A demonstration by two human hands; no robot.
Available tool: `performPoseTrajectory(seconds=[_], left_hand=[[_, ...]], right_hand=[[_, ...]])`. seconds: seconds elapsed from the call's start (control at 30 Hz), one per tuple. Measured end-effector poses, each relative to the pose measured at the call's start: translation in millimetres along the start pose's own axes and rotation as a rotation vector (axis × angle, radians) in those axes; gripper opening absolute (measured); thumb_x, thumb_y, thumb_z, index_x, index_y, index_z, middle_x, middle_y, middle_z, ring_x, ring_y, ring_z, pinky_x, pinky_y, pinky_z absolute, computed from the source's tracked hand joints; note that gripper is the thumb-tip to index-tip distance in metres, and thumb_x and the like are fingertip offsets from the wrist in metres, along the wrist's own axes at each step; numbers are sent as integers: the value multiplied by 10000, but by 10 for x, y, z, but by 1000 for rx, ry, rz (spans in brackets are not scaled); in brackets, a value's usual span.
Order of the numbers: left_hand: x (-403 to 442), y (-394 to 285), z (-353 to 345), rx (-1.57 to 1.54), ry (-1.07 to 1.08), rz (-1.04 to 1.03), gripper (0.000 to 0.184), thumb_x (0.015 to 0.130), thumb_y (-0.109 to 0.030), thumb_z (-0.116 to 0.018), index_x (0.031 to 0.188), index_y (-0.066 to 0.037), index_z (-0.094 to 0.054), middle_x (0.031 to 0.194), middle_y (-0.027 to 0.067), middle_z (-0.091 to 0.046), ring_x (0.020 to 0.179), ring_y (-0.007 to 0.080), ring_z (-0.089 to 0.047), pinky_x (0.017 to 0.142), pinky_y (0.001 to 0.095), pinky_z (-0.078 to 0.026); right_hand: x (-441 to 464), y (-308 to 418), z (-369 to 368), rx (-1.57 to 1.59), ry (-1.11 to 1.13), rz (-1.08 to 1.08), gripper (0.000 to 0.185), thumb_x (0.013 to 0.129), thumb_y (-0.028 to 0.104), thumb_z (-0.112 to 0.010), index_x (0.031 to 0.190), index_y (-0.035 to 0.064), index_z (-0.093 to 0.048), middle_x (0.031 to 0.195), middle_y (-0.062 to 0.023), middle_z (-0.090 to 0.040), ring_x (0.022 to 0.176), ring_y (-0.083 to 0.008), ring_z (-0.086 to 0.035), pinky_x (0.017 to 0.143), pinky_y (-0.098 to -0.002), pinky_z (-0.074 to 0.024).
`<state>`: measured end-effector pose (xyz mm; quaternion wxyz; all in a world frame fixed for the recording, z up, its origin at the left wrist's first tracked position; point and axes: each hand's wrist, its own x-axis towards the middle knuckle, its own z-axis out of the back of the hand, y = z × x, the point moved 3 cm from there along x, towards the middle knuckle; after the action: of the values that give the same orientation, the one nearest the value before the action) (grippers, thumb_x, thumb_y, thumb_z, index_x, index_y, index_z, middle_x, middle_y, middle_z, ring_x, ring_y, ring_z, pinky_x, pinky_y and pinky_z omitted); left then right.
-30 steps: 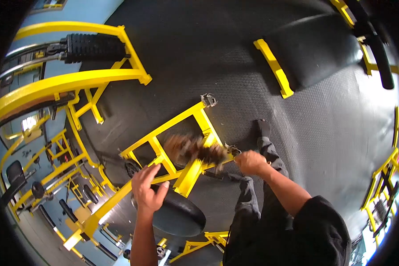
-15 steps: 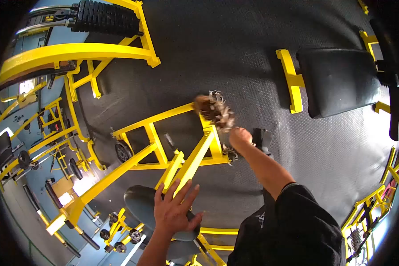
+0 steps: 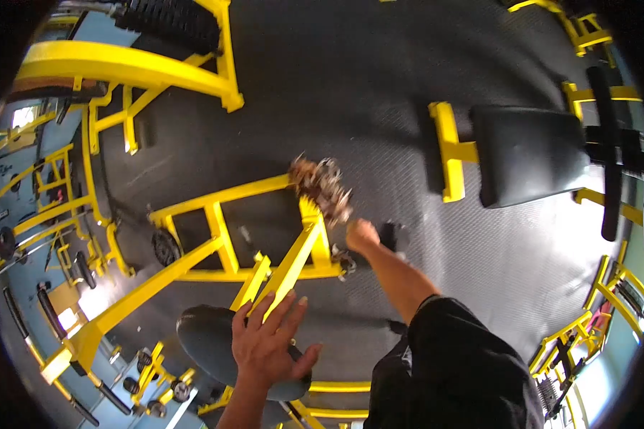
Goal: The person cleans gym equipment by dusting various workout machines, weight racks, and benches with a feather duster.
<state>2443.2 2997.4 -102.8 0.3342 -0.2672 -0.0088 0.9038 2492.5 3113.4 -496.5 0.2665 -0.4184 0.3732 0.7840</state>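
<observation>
My right hand is closed around the handle of a brown feather duster. The duster's feathers lie over the far corner of a yellow machine frame, close to the floor; the handle is mostly hidden in my fist. With fingers spread, my left hand is over a black padded seat beside the yellow upright; its fingertips overlap the upright, and contact with the pad cannot be made out for certain.
A black padded bench with a yellow foot stands to the right on the black rubber floor. Another yellow machine with a black weight stack is at upper left. Small dumbbells on a yellow rack are at lower left.
The whole scene has shifted left in view as the head turned. The duster remains at the frame's corner, its feathers less blurred now. My left hand stays over the seat.
</observation>
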Motion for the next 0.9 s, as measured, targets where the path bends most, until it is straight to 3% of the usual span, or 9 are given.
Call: performPoseTrajectory(seconds=[0.1, 0.17, 0.2, 0.27, 0.53, 0.6, 0.7, 0.8, 0.9], left_hand=[[-12, 67, 0, 26, -59, 0, 664, 673, -553, -637, 1214, -171, -578, 1241, 58, -562, 1170, 265, -493, 998, 459, -295], [-31, 134, -35, 53, -73, 5, 684, 676, -560, -630, 1229, -162, -567, 1256, 63, -555, 1182, 271, -486, 1002, 457, -294], [-38, 172, -52, 76, -36, 38, 704, 680, -568, -623, 1244, -153, -555, 1271, 67, -548, 1193, 277, -480, 1005, 454, -293], [-45, 211, -34, -11, -91, 61, 718, 691, -576, -607, 1254, -134, -545, 1275, 80, -549, 1188, 287, -490, 997, 459, -307], [-94, 290, -79, -34, -202, 44, 714, 703, -668, -572, 1191, -148, -608, 1153, 99, -625, 1034, 297, -585, 903, 471, -398], [-14, 281, -85, -85, -86, 213, 699, 688, -684, -577, 1165, -177, -629, 1096, 119, -645, 955, 305, -615, 858, 479, -419], [144, 352, -87, -288, 4, 320, 729, 700, -694, -542, 1196, -162, -584, 1124, 175, -614, 1043, 329, -585, 886, 473, -433], [409, 624, -224, -553, 136, 379, 855, 715, -687, -547, 1314, -82, -465, 1264, 217, -520, 1172, 353, -504, 971, 418, -400], [816, 1051, -715, -845, 41, 383, 847, 724, -634, -603, 1267, 1, -468, 1244, 222, -515, 1155, 323, -509, 952, 381, -407]], right_hand=[[-677, -98, 108, 8, -1, 203, 322, 871, 256, -418, 933, 34, -642, 947, -236, -630, 915, -420, -603, 807, -492, -494], [-820, -285, -112, -378, 36, 479, 270, 892, 226, -414, 926, 42, -609, 868, -196, -635, 804, -407, -610, 723, -487, -503], [-1155, -262, 167, -123, 131, 380, 283, 905, 242, -413, 933, 31, -599, 837, -193, -626, 777, -402, -610, 691, -485, -499], [-1467, -420, 332, -256, -58, 599, 372, 887, 351, -474, 881, 6, -612, 852, -209, -634, 805, -410, -605, 693, -489, -485], [-2645, -352, 2273, -130, -57, 231, 294, 897, 274, -497, 1068, 84, -644, 876, -174, -647, 791, -274, -642, 680, -399, -515], [-2727, -419, 2621, 307, 34, 266, 333, 892, 294, -539, 1149, 90, -595, 780, -98, -630, 665, -179, -605, 585, -338, -501], [-2925, -300, 3011, 298, 9, 234, 326, 876, 296, -583, 1141, 107, -585, 686, -28, -579, 530, -109, -525, 453, -268, -438], [-2613, -324, 3003, 102, -408, 476, 360, 862, 321, -581, 1120, 70, -597, 808, -117, -662, 695, -236, -648, 635, -343, -514], [-2527, 277, 3238, 124, -344, 370, 360, 868, 304, -566, 1123, 53, -607, 867, -166, -669, 813, -292, -662, 719, -359, -508]])
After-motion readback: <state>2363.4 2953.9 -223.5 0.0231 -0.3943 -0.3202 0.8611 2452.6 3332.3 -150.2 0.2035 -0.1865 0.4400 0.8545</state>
